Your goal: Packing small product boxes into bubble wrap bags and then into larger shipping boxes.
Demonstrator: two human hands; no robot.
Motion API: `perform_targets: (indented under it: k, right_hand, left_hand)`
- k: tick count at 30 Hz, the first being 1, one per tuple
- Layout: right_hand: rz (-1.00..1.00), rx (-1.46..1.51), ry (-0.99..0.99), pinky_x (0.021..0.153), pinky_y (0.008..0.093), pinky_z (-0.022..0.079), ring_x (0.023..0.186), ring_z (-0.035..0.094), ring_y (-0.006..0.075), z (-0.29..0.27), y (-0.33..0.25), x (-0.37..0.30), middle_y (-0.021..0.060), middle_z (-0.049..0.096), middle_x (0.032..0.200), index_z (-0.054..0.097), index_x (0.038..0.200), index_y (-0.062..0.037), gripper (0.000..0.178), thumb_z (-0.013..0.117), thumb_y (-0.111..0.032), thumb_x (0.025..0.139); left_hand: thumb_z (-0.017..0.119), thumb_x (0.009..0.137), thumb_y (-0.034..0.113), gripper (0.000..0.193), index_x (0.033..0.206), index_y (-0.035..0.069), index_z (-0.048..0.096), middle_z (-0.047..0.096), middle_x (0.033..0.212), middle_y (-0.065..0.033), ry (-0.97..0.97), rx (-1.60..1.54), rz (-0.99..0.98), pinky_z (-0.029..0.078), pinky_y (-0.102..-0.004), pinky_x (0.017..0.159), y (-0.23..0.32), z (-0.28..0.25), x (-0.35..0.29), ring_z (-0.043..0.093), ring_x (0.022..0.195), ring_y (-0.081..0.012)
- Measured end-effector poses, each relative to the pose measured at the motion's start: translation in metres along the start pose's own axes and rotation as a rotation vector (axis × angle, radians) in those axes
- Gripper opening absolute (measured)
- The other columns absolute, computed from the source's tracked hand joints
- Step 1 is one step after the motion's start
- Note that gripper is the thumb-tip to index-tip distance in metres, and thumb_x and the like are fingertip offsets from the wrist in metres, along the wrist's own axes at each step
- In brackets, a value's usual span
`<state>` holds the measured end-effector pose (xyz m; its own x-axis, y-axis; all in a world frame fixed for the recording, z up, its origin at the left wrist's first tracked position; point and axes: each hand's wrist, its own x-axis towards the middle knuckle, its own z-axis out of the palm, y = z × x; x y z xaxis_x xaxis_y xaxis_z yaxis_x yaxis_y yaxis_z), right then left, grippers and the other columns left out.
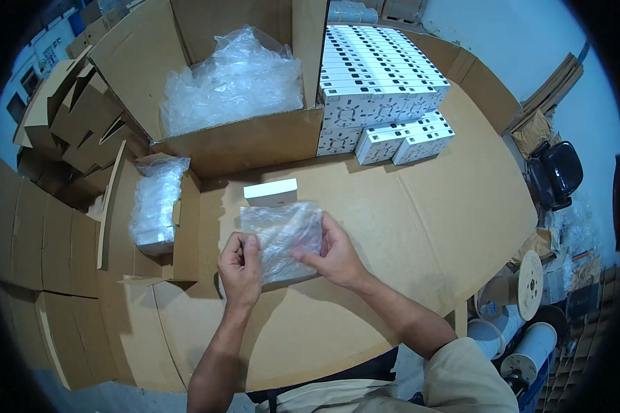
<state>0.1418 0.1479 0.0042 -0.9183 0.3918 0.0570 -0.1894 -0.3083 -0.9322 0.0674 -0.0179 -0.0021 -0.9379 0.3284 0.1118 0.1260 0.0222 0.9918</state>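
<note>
A clear bubble-wrap bag point(282, 237) is stretched between my two hands above the cardboard-covered table. My left hand point(241, 267) pinches its near left edge, fingers curled in and thumb up. At the bag's right side is my right hand point(336, 253), with the thumb over the front and the fingers partly hidden behind it. Just beyond the bag lies a small white box point(271, 191). Whether anything is inside the bag is hard to see. To the left, an open carton point(186, 230) holds a row of bubble-wrapped packs point(157, 199).
A big open carton point(241, 144) full of clear bubble bags point(238, 82) stands at the back. Beside it, white patterned boxes point(382, 76) are stacked in rows. Folded cardboard point(45, 234) leans at the left. Spools point(530, 282) and a black chair point(558, 172) stand right.
</note>
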Motion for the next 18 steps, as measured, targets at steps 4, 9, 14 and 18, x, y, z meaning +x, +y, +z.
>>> perform_targets:
  k: [4, 9, 14, 18]
  right_hand:
    - [0.068, -0.131, -0.155, 0.087, 0.0287, 0.055, 0.099, 0.066, 0.0102, -0.001, -0.002, -0.002, 0.0057, 0.07, 0.107, 0.06, 0.124, 0.0003, 0.032, 0.072, -0.003, 0.094]
    - [0.12, -0.194, -0.229, 0.086, 0.0276, 0.055, 0.096, 0.066, 0.0093, -0.008, -0.006, 0.0, 0.0056, 0.071, 0.108, 0.062, 0.124, 0.0019, 0.032, 0.072, -0.005, 0.095]
    - [0.191, -0.132, -0.335, 0.084, 0.0269, 0.053, 0.093, 0.063, 0.0082, -0.017, -0.009, 0.001, 0.0029, 0.069, 0.104, 0.064, 0.12, 0.0011, 0.025, 0.07, -0.01, 0.098]
    - [0.005, -0.04, -0.184, 0.082, 0.027, 0.053, 0.092, 0.063, 0.0086, -0.004, -0.014, 0.001, 0.0015, 0.068, 0.102, 0.065, 0.116, 0.0002, 0.02, 0.068, -0.012, 0.1]
  left_hand:
    - [0.051, 0.109, 0.024, 0.027, 0.09, 0.005, 0.056, 0.043, 0.073, 0.008, 0.127, -0.013, 0.119, 0.031, -0.021, 0.055, -0.003, 0.006, 0.004, 0.036, 0.063, -0.0014]
    - [0.049, 0.11, 0.025, 0.027, 0.092, 0.005, 0.055, 0.041, 0.072, 0.0076, 0.176, 0.021, 0.108, 0.031, -0.0212, 0.055, 0.004, 0.004, 0.003, 0.037, 0.063, -0.0021]
    - [0.049, 0.11, 0.027, 0.03, 0.099, 0.003, 0.061, 0.046, 0.072, 0.0067, 0.127, 0.024, 0.121, 0.032, -0.0221, 0.055, 0.003, -0.006, 0.007, 0.038, 0.063, -0.0026]
    - [0.049, 0.11, 0.027, 0.03, 0.1, 0.002, 0.062, 0.049, 0.072, 0.0038, 0.071, 0.024, 0.076, 0.035, -0.0235, 0.056, -0.004, -0.01, 0.004, 0.041, 0.063, -0.004]
